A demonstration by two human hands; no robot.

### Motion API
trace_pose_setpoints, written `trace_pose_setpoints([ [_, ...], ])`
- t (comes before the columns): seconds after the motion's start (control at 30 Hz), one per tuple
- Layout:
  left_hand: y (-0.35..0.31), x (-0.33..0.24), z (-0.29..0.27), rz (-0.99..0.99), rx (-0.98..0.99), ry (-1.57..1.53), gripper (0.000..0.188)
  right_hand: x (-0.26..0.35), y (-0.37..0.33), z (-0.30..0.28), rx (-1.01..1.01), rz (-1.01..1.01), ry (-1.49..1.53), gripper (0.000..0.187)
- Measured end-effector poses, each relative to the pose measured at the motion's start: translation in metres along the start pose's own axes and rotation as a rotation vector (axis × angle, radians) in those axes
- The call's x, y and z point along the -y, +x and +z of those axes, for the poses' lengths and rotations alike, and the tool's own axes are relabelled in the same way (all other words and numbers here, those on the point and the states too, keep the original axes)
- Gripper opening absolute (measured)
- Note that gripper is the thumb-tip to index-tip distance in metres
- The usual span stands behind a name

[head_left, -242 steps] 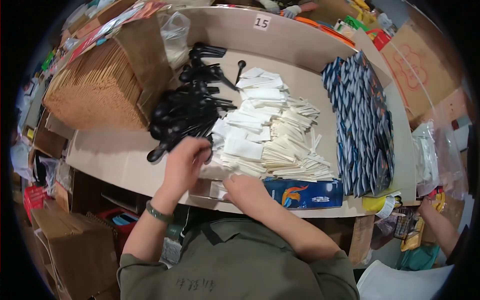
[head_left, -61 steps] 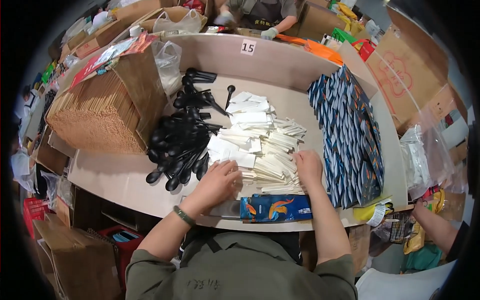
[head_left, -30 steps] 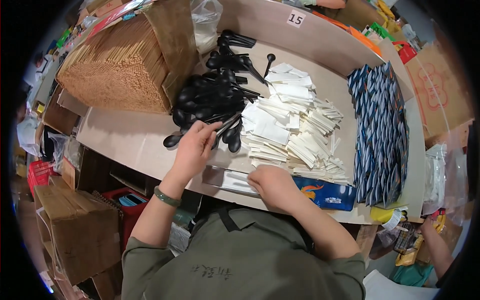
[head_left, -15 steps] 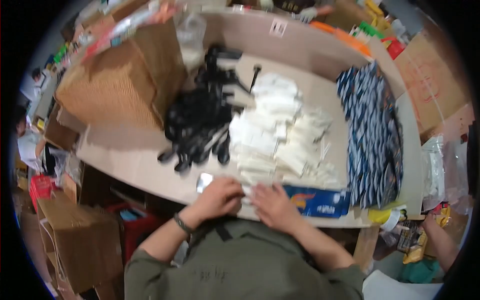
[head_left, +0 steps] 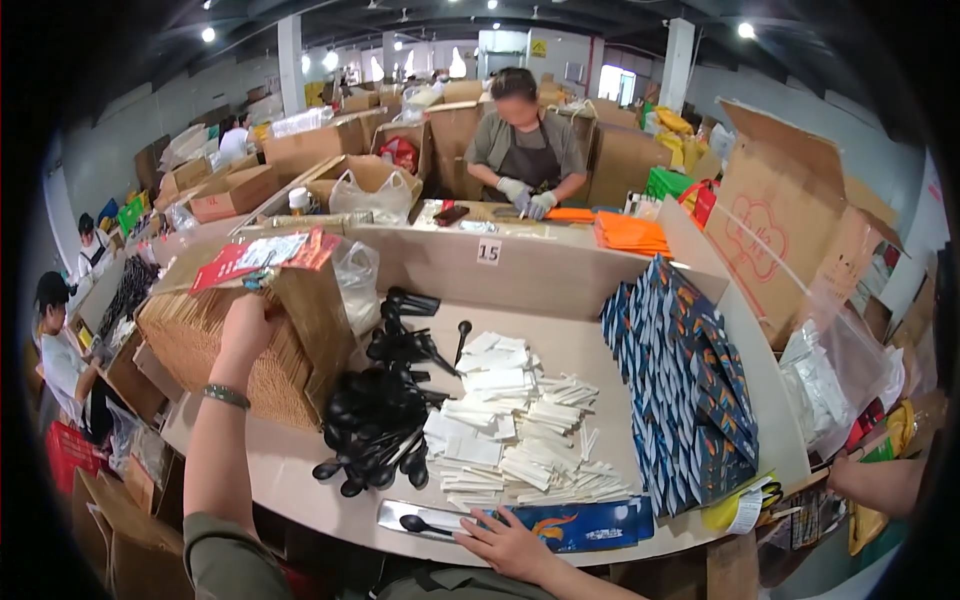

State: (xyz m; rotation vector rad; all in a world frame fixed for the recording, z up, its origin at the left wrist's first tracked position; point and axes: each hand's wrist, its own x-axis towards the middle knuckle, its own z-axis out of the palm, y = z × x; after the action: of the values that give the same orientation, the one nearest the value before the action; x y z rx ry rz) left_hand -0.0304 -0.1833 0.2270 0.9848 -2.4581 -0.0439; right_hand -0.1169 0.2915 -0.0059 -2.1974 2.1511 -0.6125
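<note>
Fingers of our left hand [head_left: 243, 325] curl into the bundled brown sticks in the cardboard box [head_left: 300, 330] at nine o'clock, gripping some. At six o'clock our right hand [head_left: 507, 541] lies flat and open on a blue packet [head_left: 580, 523], just beside a clear sleeve [head_left: 420, 518] holding a black spoon.

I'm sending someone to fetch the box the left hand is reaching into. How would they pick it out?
Start at the pale worktable and go to its left end. There a large brown cardboard box lies tipped on its side, packed with thin wooden sticks, the left hand on them. No other box on the table holds sticks.
</note>
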Motion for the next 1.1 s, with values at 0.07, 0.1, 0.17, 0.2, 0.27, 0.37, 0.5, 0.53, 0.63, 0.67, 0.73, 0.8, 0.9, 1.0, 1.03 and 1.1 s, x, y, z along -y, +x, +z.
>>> trace_pose_setpoints([
  [0.07, 0.002, 0.003, 0.008, 0.019, -0.029, 0.019, 0.022, 0.001, -0.001, 0.005, -0.035, 0.005, 0.01, 0.05],
  [0.1, -0.001, 0.0, 0.008, 0.046, -0.042, 0.037, 0.021, 0.002, -0.002, 0.005, -0.036, 0.013, 0.016, 0.05],
  [0.17, 0.002, 0.002, 0.008, 0.035, -0.023, 0.081, 0.021, 0.003, -0.004, 0.005, -0.053, 0.012, 0.044, 0.05],
  [0.2, 0.003, 0.002, 0.009, 0.018, -0.008, 0.123, 0.022, 0.004, -0.005, 0.002, -0.064, 0.008, 0.05, 0.05],
  [0.27, -0.001, 0.0, 0.009, 0.06, -0.042, 0.069, 0.027, 0.003, -0.005, -0.002, -0.066, 0.017, 0.051, 0.048],
  [0.37, -0.016, 0.023, 0.01, 0.049, -0.139, -0.002, 0.017, -0.003, -0.004, 0.004, -0.112, 0.04, 0.111, 0.045],
  [0.5, -0.098, 0.074, -0.013, -0.211, -0.173, -0.338, 0.026, -0.006, 0.0, -0.005, -0.166, 0.091, 0.173, 0.039],
  [0.53, -0.137, 0.071, -0.005, -0.301, -0.182, -0.565, 0.026, -0.005, 0.003, -0.008, -0.178, 0.122, 0.195, 0.038],
  [0.63, -0.238, 0.073, 0.044, -0.543, -0.236, -1.224, 0.016, -0.004, 0.008, -0.009, -0.159, 0.121, 0.217, 0.037],
  [0.67, -0.258, 0.051, 0.061, -0.58, -0.094, -1.142, 0.013, -0.003, 0.009, -0.006, -0.134, 0.148, 0.179, 0.038],
  [0.73, -0.278, 0.019, 0.079, -0.344, 0.433, -0.973, 0.01, 0.001, 0.004, -0.006, -0.082, 0.162, 0.148, 0.039],
  [0.8, -0.264, -0.031, 0.077, -0.116, 0.78, -1.043, 0.007, 0.0, 0.0, -0.012, -0.048, 0.194, 0.135, 0.042],
  [0.9, -0.256, -0.023, 0.098, -0.051, 0.78, -0.701, 0.012, 0.001, -0.001, -0.013, -0.044, 0.182, 0.171, 0.043],
  [1.0, -0.258, -0.029, 0.106, -0.025, 0.75, -0.713, 0.014, -0.002, 0.006, -0.009, -0.066, 0.167, 0.149, 0.046],
  [1.03, -0.272, -0.041, 0.117, -0.082, 0.773, -0.819, 0.014, 0.003, 0.007, -0.008, -0.079, 0.131, 0.128, 0.049],
  [1.1, -0.281, -0.1, 0.12, 0.118, 0.631, -0.717, 0.012, 0.01, 0.007, -0.005, -0.107, 0.17, 0.127, 0.052],
])
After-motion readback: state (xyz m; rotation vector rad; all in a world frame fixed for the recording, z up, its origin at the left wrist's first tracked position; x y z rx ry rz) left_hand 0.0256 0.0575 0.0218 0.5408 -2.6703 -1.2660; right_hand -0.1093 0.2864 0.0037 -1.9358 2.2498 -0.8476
